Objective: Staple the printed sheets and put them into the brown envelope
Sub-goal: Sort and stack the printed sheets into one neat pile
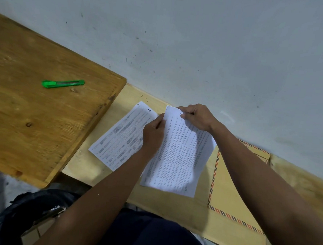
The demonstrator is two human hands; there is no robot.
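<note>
white printed sheets [181, 154] sit on the pale desk [90, 167], held up a little at their far end. the left hand [153, 135] pinches their left edge and the right hand [197, 116] pinches the top corner, fingers curled on paper in both. another printed sheet [118, 135] lies flat just to the left, partly under the left hand. paper like this should be light, floppy and apt to slide sheet over sheet, so gripping near a corner with edges squared looks safest for stapling. no stapler is visible. the brown envelope [228, 185] lies under the right forearm, touching the sheets' right side. a wall [199, 49] closes off the far edge. a darker wooden board [34, 114] with a green cutter [62, 83] offers open room on the left.
</note>
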